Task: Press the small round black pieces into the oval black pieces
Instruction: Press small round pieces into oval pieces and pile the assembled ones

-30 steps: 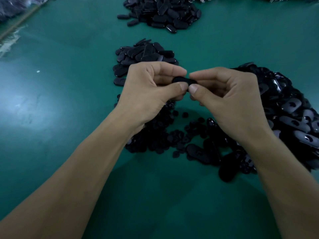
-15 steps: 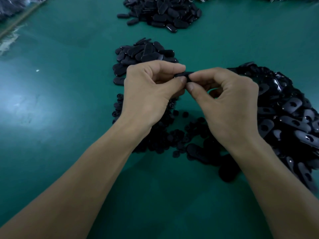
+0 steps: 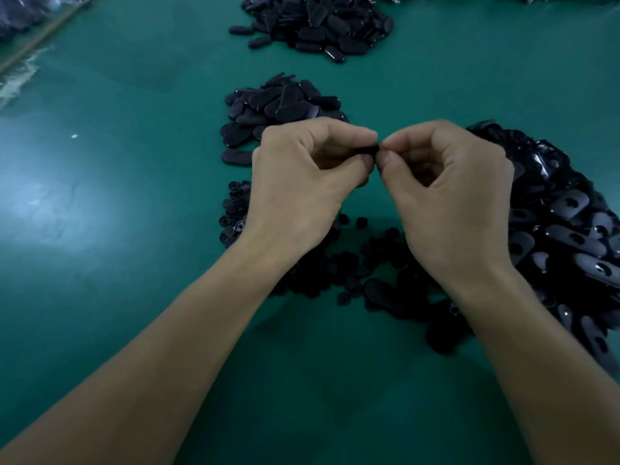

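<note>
My left hand (image 3: 302,182) and my right hand (image 3: 449,199) meet fingertip to fingertip above the green table, both pinching one oval black piece (image 3: 367,151) between thumb and forefinger; most of it is hidden by the fingers. Whether a small round piece sits in it cannot be seen. Below my hands lies a scatter of small round black pieces (image 3: 362,260). A big heap of oval black pieces with holes (image 3: 567,229) lies to the right.
A small stack of oval pieces (image 3: 281,109) lies just beyond my left hand, and another heap of them (image 3: 322,25) sits at the far edge. The green table (image 3: 117,229) stretches bare to the left and in front, between my forearms.
Both hands stayed together on the oval piece and rose slightly; the right fingers curled tighter, so the piece is now more hidden.
</note>
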Demonstrator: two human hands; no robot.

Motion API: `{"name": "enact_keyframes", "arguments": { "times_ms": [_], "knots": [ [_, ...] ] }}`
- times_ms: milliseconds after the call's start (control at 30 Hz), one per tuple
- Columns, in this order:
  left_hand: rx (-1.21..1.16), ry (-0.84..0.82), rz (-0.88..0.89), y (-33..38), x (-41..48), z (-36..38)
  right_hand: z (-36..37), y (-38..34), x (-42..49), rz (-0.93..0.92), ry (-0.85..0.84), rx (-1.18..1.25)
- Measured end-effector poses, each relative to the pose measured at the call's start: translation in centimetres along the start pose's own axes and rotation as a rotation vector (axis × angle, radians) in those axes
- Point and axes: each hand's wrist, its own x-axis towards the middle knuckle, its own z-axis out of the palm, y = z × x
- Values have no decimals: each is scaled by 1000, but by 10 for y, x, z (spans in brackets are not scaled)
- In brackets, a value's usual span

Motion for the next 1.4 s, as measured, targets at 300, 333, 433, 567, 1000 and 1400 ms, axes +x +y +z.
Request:
{"name": "enact_keyframes", "arguments": {
  "times_ms": [300,333,433,567,1000,1400],
  "knots": [
    [-61,-9,-59,2,0,0,3,0,-1,-21,-19,-56],
    [-51,-8,-58,2,0,0,3,0,-1,-30,-27,-68],
    [-27,1,-48,2,1,0,2,-1,0,-44,-30,-59],
    [-8,-11,-51,2,-1,0,3,-2,-1,-32,-10,-75],
    [91,18,23,-1,1,-2,3,-3,2,70,-15,69],
    [138,23,85,-1,-1,1,5,10,6,157,-51,215]
  ]
}}
